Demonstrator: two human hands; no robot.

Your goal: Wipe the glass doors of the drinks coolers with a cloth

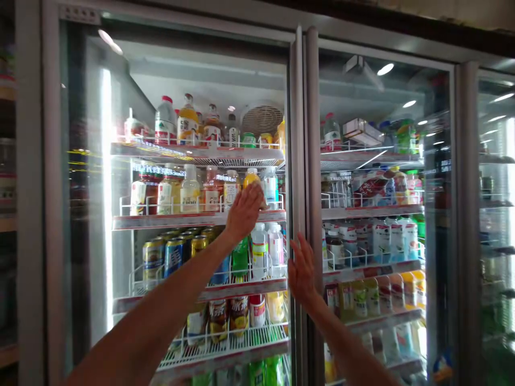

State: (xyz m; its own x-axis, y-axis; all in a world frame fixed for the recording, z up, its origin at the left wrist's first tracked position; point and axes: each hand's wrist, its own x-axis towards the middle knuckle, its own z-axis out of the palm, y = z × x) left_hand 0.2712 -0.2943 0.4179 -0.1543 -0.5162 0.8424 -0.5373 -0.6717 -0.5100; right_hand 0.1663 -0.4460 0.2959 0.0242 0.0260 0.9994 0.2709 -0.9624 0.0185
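Note:
My left hand reaches up to the glass door of a drinks fridge, fingers close together and pressed flat. A small pale edge of what looks like a cloth shows beside its fingertips; the palm hides the rest. Behind the glass, near that hand, stands a yellow-capped bottle. Lower and to the right, my right hand rests at the metal door frame, its fingers partly spread, with nothing visible in it.
Shelves behind the left door hold several bottles and cans. A second glass door on the right covers more drinks, and a grey upright divides it from a third. Ceiling lights reflect in the glass.

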